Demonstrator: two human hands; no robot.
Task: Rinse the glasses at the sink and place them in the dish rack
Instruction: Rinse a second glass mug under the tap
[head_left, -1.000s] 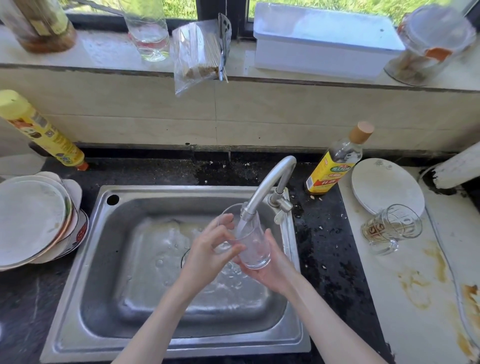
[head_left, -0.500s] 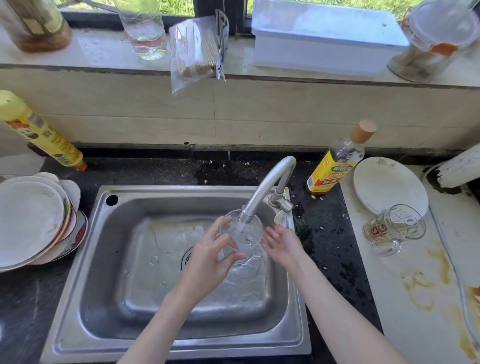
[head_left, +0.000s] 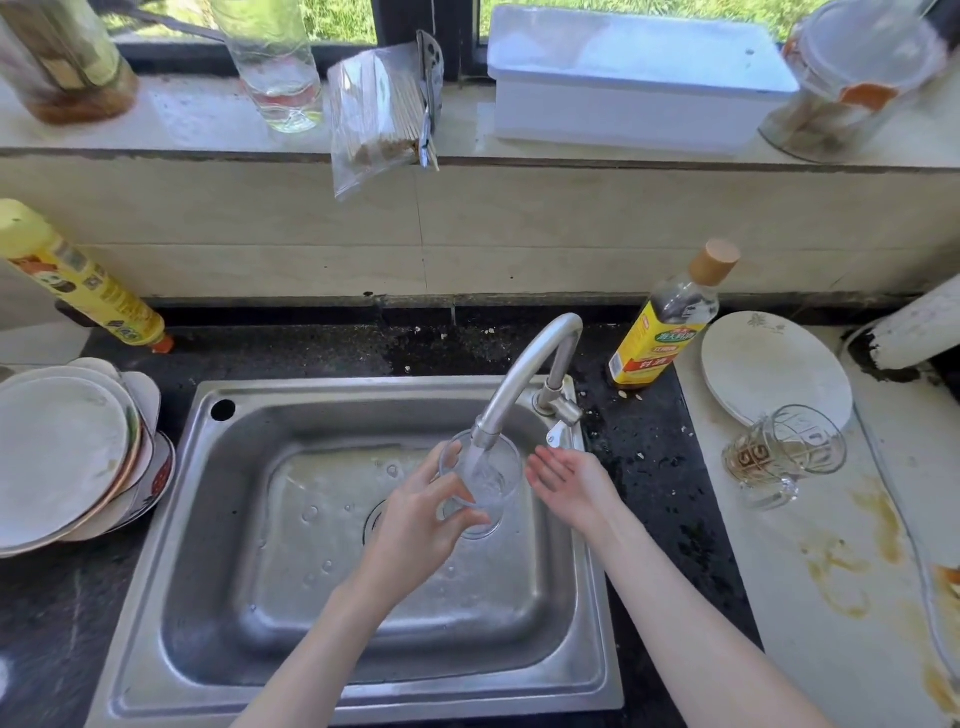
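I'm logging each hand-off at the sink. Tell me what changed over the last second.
The right hand let go of the glass and drew off to the right, fingers now open beside it. The left hand alone holds the glass, turned upright under the tap, and water runs into it. The mug and plates stayed put.

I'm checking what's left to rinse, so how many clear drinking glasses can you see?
3: one glass under the tap in the left hand, a handled mug on the right counter, one tumbler on the windowsill.
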